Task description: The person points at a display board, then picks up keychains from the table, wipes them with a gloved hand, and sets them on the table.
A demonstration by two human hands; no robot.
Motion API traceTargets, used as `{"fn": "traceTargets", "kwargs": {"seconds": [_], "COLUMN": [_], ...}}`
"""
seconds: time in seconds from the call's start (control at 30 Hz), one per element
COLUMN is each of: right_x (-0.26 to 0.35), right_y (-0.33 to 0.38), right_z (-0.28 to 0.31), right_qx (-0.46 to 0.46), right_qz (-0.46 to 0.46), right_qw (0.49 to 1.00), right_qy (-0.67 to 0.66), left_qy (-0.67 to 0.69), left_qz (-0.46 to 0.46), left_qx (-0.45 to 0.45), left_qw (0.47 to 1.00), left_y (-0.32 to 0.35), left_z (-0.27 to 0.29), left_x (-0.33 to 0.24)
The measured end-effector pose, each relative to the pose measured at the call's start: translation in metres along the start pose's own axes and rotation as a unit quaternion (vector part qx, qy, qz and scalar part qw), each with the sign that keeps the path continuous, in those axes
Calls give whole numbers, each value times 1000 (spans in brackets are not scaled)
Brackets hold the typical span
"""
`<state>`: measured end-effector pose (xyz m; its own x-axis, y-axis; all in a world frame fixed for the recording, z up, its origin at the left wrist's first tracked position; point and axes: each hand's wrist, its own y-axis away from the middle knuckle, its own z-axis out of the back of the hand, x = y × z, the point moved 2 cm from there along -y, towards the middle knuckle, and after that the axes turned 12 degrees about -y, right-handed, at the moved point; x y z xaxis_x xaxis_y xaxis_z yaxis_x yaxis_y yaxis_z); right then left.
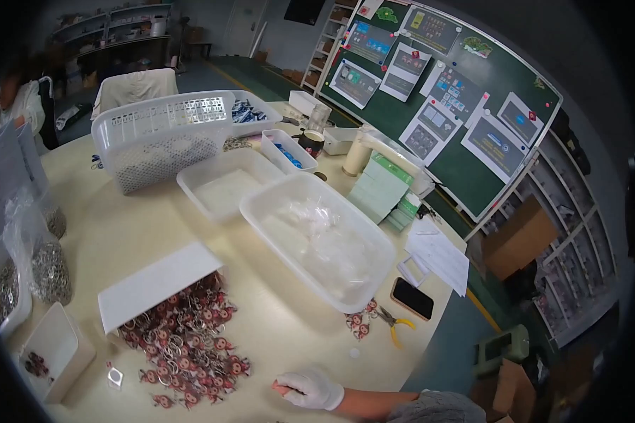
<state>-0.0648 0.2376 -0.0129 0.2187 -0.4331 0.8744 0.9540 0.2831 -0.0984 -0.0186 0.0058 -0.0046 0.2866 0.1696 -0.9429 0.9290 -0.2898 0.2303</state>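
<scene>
One white-gloved right hand loosely curled on the beige tabletop, gripping nothing discernible, heap of small red-and-white keyring charms just left, large translucent plastic tray beyond.

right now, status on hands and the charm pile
Right hand, white glove, fist resting on the table beside the charm pile. Left hand out of view. Charms spilling from a tipped white box. Nothing between hand and pile.
</scene>
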Motion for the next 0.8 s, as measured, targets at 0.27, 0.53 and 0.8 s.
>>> {"fn": "traceTargets", "kwargs": {"seconds": [0.27, 0.53, 0.8], "right_x": [-4, 9, 21], "right_y": [-24, -25, -44], "right_z": [-12, -20, -4], "right_qx": [-55, -48, 192], "right_qz": [7, 6, -271], "right_qw": [996, 979, 927], "right_qy": [70, 196, 173], "left_qy": [28, -92, -124], "left_qz": [49, 82, 24], "left_qx": [-8, 72, -48], "left_qw": [998, 990, 991], "left_y": [-13, -9, -53], "left_z": [19, 25, -36], "left_x": [20, 24, -34]}}
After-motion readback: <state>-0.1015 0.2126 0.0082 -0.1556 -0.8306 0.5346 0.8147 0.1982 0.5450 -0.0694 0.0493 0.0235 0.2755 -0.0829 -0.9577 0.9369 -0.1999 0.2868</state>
